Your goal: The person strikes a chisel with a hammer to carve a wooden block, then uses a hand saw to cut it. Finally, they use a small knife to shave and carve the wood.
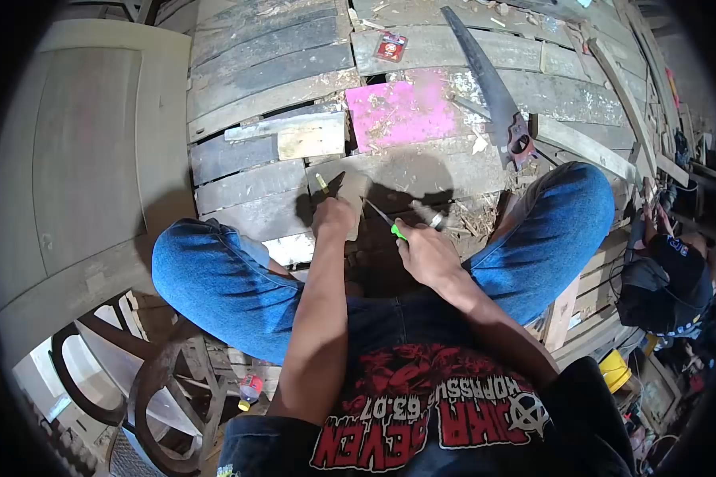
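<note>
My left hand (334,218) is closed round a small wooden block (353,191) held above the plank floor between my legs. A thin yellow-tipped item (321,182) shows beside that hand. In my right hand (429,253) is a screwdriver-like tool with a green handle (398,230); its thin shaft points up and left toward the block, and I cannot tell if the tip touches it. Just above my right hand lies a shiny cylindrical object (428,215). A pale board piece (312,140) lies beyond my left hand.
A hand saw (493,87) lies at the upper right near wooden strips (585,147). Beyond my hands are a pink sheet (402,114) and a red packet (390,48). A wooden panel (87,143) stands left. Another person (672,278) is at far right. A bottle (250,389) is lower left.
</note>
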Demonstrator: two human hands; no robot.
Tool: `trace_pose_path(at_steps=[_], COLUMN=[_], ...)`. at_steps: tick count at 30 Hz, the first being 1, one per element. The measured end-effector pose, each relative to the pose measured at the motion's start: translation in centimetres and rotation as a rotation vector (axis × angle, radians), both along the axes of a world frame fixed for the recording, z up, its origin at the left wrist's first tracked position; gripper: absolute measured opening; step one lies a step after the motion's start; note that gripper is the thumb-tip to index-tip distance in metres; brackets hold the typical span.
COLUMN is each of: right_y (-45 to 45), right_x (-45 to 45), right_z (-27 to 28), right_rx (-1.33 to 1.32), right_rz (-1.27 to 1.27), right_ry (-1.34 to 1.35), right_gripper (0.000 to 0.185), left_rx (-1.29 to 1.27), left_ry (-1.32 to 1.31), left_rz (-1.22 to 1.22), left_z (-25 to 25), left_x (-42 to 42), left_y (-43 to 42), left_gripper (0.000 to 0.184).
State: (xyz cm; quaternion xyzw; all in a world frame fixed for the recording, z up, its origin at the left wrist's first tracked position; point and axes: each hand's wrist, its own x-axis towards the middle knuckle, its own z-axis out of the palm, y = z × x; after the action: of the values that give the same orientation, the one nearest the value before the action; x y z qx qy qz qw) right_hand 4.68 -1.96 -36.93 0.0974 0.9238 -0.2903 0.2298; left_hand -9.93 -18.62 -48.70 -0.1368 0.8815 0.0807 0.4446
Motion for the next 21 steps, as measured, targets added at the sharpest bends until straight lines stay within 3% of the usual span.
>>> trace_pose_path(at_steps=[5, 8, 12, 18, 21], right_y=[0.0, -1.0, -3.4, -4.0, -2.9], right_x=[0.8, 0.6, 1.0, 1.2, 1.8], right_z=[-1.2, -0.6, -0.7, -0.6, -1.6], right_rx=[-0.036, 0.022, 0.08, 0.019, -0.013], right_rz=[-0.046, -0.032, -0.028, -0.113, -0.135], right_ry=[-0.021, -0.151, -0.228, -0.189, -0.125], right_gripper=[0.04, 0.045, 0.054, 0.052, 0.047], left_rx=[0.003, 0.019, -0.017, 0.073, 0.072], left_ry=[-0.015, 0.013, 0.049, 0.156, 0.107], left_rz=[-0.064, -0.119, -0.051, -0.078, -0.277], left_z=[-0.2, -3.5, 1.0, -3.4, -6.9], left_x=[0.1, -0.1, -0.2, 0.1, -0.6], left_y=[-0.2, -0.9, 0.7, -0.8, -2.0], left_gripper=[0.057, 0.056, 0.053, 0.05, 0.051])
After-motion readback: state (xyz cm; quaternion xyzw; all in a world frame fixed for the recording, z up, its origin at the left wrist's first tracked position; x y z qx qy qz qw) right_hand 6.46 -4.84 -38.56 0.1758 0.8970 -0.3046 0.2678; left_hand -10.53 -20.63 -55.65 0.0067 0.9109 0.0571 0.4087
